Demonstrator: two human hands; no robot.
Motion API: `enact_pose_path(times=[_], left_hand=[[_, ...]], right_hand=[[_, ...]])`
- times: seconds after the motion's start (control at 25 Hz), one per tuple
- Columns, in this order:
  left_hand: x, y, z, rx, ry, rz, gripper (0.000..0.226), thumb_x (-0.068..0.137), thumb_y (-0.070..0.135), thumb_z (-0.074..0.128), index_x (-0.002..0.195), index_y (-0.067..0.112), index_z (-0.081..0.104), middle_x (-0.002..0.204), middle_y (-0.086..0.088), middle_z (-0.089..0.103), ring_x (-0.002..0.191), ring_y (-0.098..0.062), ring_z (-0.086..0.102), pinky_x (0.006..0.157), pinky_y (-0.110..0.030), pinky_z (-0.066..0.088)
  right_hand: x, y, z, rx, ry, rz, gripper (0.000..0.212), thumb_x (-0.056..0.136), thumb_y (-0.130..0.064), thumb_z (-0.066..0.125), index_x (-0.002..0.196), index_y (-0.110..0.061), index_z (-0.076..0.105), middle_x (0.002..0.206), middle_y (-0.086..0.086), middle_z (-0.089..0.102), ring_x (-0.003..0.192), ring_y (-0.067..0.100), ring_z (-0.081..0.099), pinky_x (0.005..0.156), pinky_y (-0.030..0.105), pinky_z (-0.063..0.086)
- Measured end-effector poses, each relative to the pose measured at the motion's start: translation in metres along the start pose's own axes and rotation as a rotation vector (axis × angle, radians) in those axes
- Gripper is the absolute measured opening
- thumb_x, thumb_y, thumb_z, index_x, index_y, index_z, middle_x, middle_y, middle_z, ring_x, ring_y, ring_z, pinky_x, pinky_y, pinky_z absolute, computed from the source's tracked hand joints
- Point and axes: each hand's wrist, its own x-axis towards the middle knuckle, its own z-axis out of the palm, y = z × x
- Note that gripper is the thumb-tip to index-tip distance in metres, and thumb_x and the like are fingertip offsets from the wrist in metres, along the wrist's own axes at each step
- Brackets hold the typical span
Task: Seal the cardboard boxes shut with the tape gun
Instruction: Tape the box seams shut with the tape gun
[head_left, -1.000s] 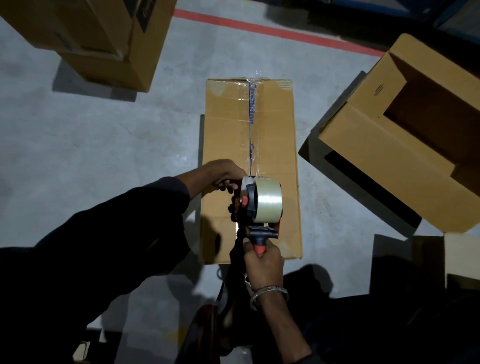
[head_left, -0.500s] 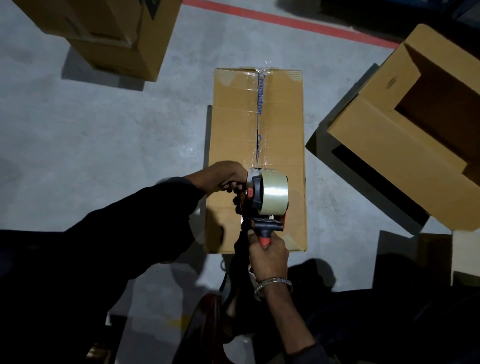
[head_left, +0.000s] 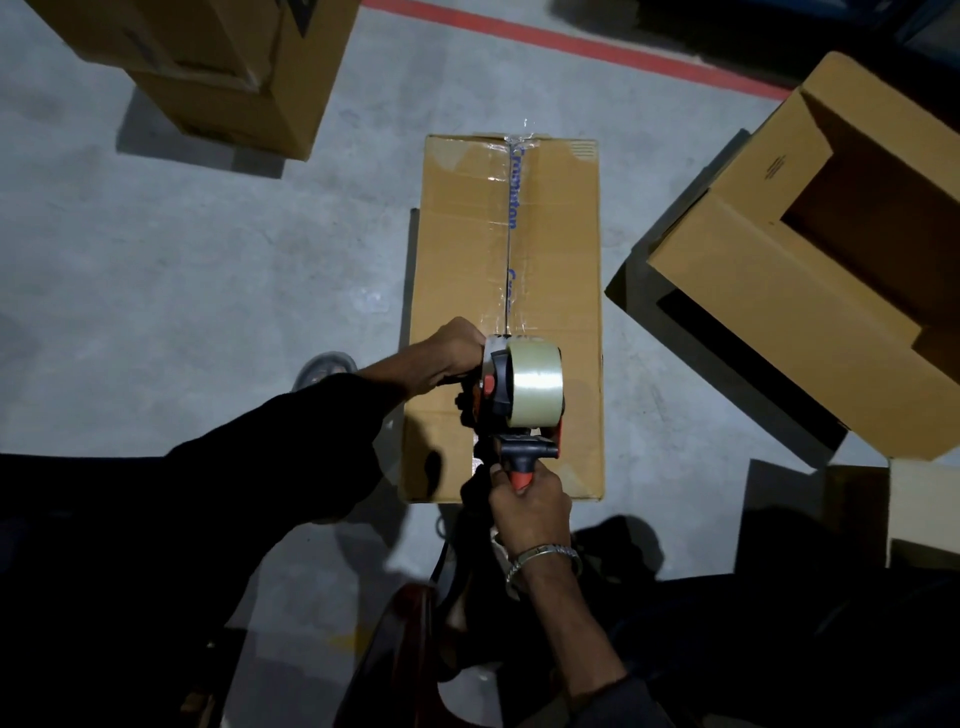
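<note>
Right hand (head_left: 531, 501) gripping tape gun (head_left: 511, 400) on half-taped box (head_left: 561, 260), left hand (head_left: 451, 353) seemingly clutching its front

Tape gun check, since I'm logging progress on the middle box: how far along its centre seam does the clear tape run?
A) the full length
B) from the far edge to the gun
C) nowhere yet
B: clear tape runs from the box's far edge to the tape gun; the seam nearer the person is bare.

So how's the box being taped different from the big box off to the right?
The box being taped has its flaps closed, with clear tape along the far part of its seam; the box on the right gapes open and shows no tape. The first lies flat and square to the person; the second sits tilted at an angle. Both are plain brown cardboard on the concrete floor.
</note>
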Motion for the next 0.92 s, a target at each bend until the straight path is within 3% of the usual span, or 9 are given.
enact_pose_path(times=[0.08,0.2,0.32,0.48,0.68,0.8,0.84,0.92], left_hand=[[0.000,-0.002,0.000,-0.026,0.032,0.034,0.022,0.089,0.017,0.080,0.081,-0.003,0.075,0.069,-0.010,0.059,0.062,-0.021,0.050,0.060,-0.033,0.039],[-0.003,0.000,0.003,0.059,0.064,0.082,0.013,0.078,0.010,0.085,0.078,-0.002,0.079,0.072,-0.009,0.070,0.066,-0.019,0.062,0.064,-0.030,0.049],[-0.011,0.006,0.004,0.056,0.044,0.073,0.015,0.072,0.013,0.094,0.076,0.005,0.082,0.065,-0.005,0.075,0.044,-0.010,0.058,0.050,-0.021,0.046],[-0.022,0.005,0.002,0.025,0.035,0.115,0.016,0.070,0.012,0.095,0.076,0.004,0.082,0.064,-0.006,0.075,0.043,-0.008,0.059,0.050,-0.021,0.047],[-0.032,0.000,0.000,0.024,0.054,0.217,0.014,0.072,0.011,0.094,0.075,0.004,0.082,0.063,-0.006,0.074,0.050,-0.012,0.066,0.058,-0.026,0.056],[-0.034,-0.007,0.004,0.040,0.055,0.274,0.014,0.072,0.013,0.094,0.075,0.006,0.082,0.064,-0.004,0.075,0.054,-0.015,0.070,0.066,-0.034,0.062],[-0.034,-0.009,0.005,0.060,0.053,0.295,0.013,0.072,0.014,0.093,0.076,0.007,0.082,0.064,-0.003,0.075,0.055,-0.017,0.071,0.067,-0.035,0.063],[-0.032,-0.013,0.007,0.086,0.059,0.321,0.012,0.074,0.017,0.092,0.076,0.011,0.083,0.063,-0.001,0.075,0.059,-0.018,0.074,0.069,-0.035,0.064]], right_hand=[[-0.003,0.000,-0.002,-0.010,0.001,0.000,0.021,0.089,-0.038,0.071,0.089,-0.017,0.066,0.079,0.004,0.070,0.086,0.032,0.068,0.076,0.032,0.053],[-0.018,0.020,-0.001,-0.080,-0.029,0.031,0.019,0.091,-0.037,0.068,0.095,-0.019,0.067,0.092,0.010,0.071,0.101,0.035,0.066,0.077,0.028,0.045],[-0.036,0.044,-0.002,-0.125,-0.069,0.089,0.032,0.087,-0.044,0.068,0.104,-0.017,0.069,0.101,0.013,0.074,0.106,0.037,0.067,0.082,0.031,0.051],[-0.048,0.057,-0.015,-0.126,-0.095,0.118,0.029,0.087,-0.045,0.069,0.095,-0.017,0.069,0.091,0.010,0.074,0.095,0.032,0.070,0.072,0.025,0.044],[-0.062,0.071,-0.010,-0.109,-0.138,0.216,0.044,0.072,-0.058,0.072,0.079,-0.014,0.071,0.071,0.005,0.074,0.075,0.028,0.074,0.072,0.036,0.062],[-0.064,0.073,-0.007,-0.117,-0.165,0.283,0.031,0.080,-0.039,0.076,0.069,-0.011,0.070,0.064,0.005,0.071,0.065,0.026,0.072,0.055,0.018,0.054],[-0.065,0.073,-0.007,-0.111,-0.165,0.298,0.031,0.078,-0.040,0.076,0.069,-0.011,0.068,0.065,0.005,0.070,0.066,0.026,0.071,0.055,0.016,0.053],[-0.065,0.079,0.002,-0.128,-0.154,0.341,0.044,0.064,-0.052,0.075,0.068,-0.009,0.067,0.071,0.005,0.073,0.073,0.029,0.074,0.068,0.028,0.060]])
